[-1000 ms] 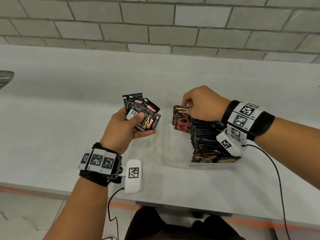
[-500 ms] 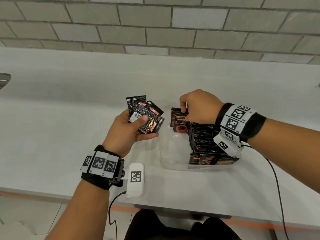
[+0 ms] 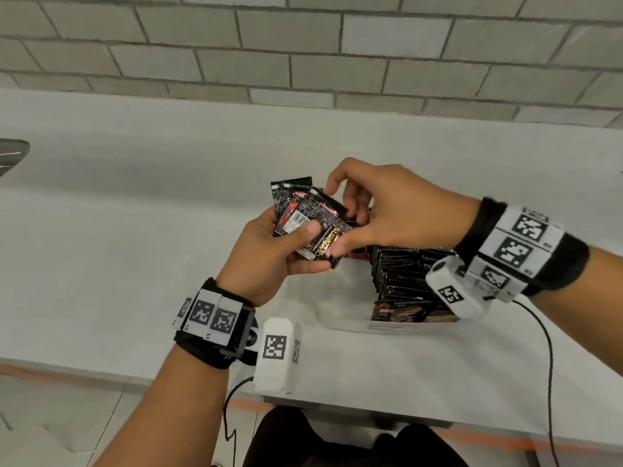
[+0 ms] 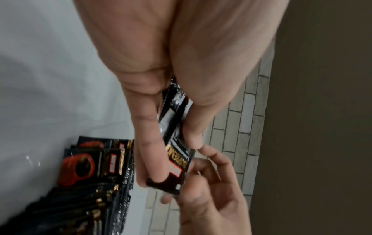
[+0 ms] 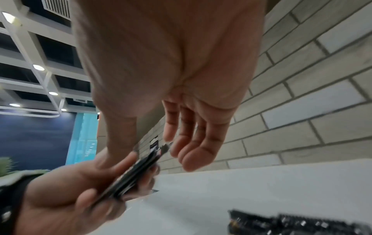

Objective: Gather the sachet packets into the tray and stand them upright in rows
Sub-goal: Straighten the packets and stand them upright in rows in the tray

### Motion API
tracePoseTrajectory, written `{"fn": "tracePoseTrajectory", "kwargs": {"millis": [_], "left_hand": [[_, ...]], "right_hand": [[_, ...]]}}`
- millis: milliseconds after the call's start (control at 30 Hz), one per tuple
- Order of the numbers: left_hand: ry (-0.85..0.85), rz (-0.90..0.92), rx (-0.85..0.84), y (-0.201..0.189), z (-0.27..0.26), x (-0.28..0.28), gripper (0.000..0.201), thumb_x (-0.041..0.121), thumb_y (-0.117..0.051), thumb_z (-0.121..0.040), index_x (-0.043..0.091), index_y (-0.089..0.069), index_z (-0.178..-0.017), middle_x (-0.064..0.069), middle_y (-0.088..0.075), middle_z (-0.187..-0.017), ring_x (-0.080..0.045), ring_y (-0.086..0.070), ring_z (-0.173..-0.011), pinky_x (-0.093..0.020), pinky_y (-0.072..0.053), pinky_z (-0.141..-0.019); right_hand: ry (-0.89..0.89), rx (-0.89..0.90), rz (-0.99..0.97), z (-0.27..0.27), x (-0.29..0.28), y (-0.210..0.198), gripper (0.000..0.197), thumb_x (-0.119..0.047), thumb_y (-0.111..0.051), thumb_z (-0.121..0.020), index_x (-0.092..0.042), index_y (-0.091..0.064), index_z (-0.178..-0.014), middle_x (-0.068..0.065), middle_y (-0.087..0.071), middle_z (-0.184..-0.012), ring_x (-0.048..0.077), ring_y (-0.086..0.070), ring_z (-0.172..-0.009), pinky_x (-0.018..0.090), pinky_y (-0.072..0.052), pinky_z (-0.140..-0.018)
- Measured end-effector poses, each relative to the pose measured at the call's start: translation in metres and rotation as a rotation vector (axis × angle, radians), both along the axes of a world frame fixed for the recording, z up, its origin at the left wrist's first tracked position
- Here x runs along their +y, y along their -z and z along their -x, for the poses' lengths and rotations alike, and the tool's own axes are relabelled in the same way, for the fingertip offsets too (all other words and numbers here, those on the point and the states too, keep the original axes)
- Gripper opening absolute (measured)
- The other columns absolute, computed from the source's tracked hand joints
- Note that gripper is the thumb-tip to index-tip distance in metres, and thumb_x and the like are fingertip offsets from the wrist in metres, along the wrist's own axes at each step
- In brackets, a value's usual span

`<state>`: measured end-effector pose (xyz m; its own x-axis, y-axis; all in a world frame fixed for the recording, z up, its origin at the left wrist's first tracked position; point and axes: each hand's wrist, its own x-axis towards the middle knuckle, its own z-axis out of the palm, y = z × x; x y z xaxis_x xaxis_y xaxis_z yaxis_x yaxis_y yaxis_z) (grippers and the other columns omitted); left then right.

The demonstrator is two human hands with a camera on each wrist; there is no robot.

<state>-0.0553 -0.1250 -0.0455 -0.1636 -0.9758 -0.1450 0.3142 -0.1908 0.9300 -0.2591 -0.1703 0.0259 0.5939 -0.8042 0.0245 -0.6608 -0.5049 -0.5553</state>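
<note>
My left hand [image 3: 317, 247] grips a fan of black sachets [image 3: 303, 210], thumb pressed on the front one, held above the counter left of the clear tray [image 3: 337, 318]. My right hand [image 3: 344, 217] is at the fan's right edge, thumb on the front sachet's lower corner and fingers curled behind its top. The left wrist view shows the sachets [image 4: 175, 159] squeezed between my left thumb and fingers, with the right hand at their end. A row of upright sachets [image 3: 404, 274] fills the tray's right side; its left part shows bare plastic. That row [image 4: 90, 167] appears blurred below my left hand.
The white counter [image 3: 135, 230] runs back to a grey brick wall [image 3: 337, 62]. A grey object [image 3: 11, 153] pokes in at the far left edge. Cables hang from both wrist cameras over the counter's front edge.
My right hand left the sachet row in the tray and moved up and left to the fan in my left hand. The left hand stays put with its fan.
</note>
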Motion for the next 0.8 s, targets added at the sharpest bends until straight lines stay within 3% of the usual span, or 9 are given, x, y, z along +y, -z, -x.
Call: {"fn": "tracePoseTrajectory", "kwargs": {"millis": [100,200,333,433,500,567,667,800], "left_hand": [[0.044,-0.006,0.063,-0.003,0.002,0.002,0.042,0.024,-0.062,-0.091,0.007,-0.056,-0.13,-0.02,-0.072,-0.117,-0.046,-0.073,-0.094,-0.042,-0.064,-0.073],[0.021,-0.024,0.146,0.0,-0.004,0.001,0.039,0.017,-0.056,-0.098,0.003,-0.054,-0.134,-0.024,-0.069,-0.123,-0.049,-0.07,-0.1,-0.049,-0.063,-0.078],[-0.022,-0.044,0.154,0.005,-0.01,0.0,0.032,0.009,-0.052,-0.102,-0.001,-0.054,-0.132,-0.026,-0.069,-0.12,-0.052,-0.071,-0.094,-0.044,-0.064,-0.074],[-0.027,-0.05,0.154,0.005,-0.005,0.0,0.033,0.01,-0.053,-0.102,-0.004,-0.054,-0.132,-0.03,-0.067,-0.122,-0.051,-0.071,-0.093,-0.04,-0.063,-0.071],[-0.012,-0.059,0.169,0.003,0.001,0.001,0.035,0.012,-0.053,-0.102,-0.007,-0.054,-0.132,-0.032,-0.066,-0.123,-0.05,-0.071,-0.094,-0.038,-0.063,-0.071],[0.012,-0.056,0.173,0.002,0.005,0.0,0.036,0.012,-0.053,-0.102,-0.007,-0.053,-0.133,-0.03,-0.066,-0.125,-0.049,-0.07,-0.1,-0.041,-0.063,-0.075],[0.041,-0.029,0.147,0.002,0.007,-0.002,0.035,0.002,-0.056,-0.099,-0.005,-0.052,-0.133,-0.028,-0.066,-0.125,-0.043,-0.071,-0.104,-0.049,-0.062,-0.081],[-0.017,0.021,0.053,0.005,0.007,-0.003,0.044,-0.009,-0.064,-0.09,-0.001,-0.054,-0.132,-0.021,-0.071,-0.117,-0.035,-0.073,-0.101,-0.044,-0.062,-0.076]], "right_hand": [[0.044,-0.089,-0.061,-0.005,0.0,0.01,0.065,-0.022,-0.089,-0.074,-0.028,-0.05,-0.126,-0.002,-0.07,-0.087,0.011,-0.069,-0.065,0.034,-0.059,-0.066],[0.137,-0.19,-0.203,-0.002,-0.004,0.008,0.051,-0.003,-0.079,-0.082,-0.02,-0.054,-0.124,0.0,-0.076,-0.089,0.02,-0.074,-0.063,0.04,-0.063,-0.065],[0.251,-0.29,-0.084,0.006,-0.009,0.004,0.022,-0.006,-0.069,-0.092,-0.014,-0.067,-0.112,-0.001,-0.073,-0.092,0.017,-0.074,-0.067,0.042,-0.063,-0.066],[0.178,-0.334,0.262,0.008,-0.01,0.007,0.023,0.0,-0.075,-0.083,-0.018,-0.079,-0.097,0.0,-0.068,-0.094,0.016,-0.067,-0.076,0.027,-0.058,-0.072],[0.097,-0.292,0.349,0.008,-0.006,0.016,0.033,0.008,-0.073,-0.075,-0.02,-0.082,-0.091,0.001,-0.063,-0.095,0.017,-0.062,-0.081,0.024,-0.053,-0.074],[0.04,-0.253,0.333,0.007,-0.001,0.024,0.041,0.011,-0.064,-0.07,-0.019,-0.082,-0.091,0.001,-0.062,-0.098,0.017,-0.062,-0.088,0.029,-0.054,-0.081],[-0.033,-0.199,0.292,0.006,0.008,0.032,0.044,0.002,-0.052,-0.069,-0.017,-0.081,-0.096,-0.001,-0.063,-0.106,0.012,-0.062,-0.098,0.031,-0.053,-0.088],[-0.064,-0.24,0.176,0.01,0.011,0.026,0.035,-0.016,-0.052,-0.081,-0.015,-0.08,-0.101,-0.003,-0.066,-0.112,0.014,-0.066,-0.101,0.035,-0.054,-0.088]]}}
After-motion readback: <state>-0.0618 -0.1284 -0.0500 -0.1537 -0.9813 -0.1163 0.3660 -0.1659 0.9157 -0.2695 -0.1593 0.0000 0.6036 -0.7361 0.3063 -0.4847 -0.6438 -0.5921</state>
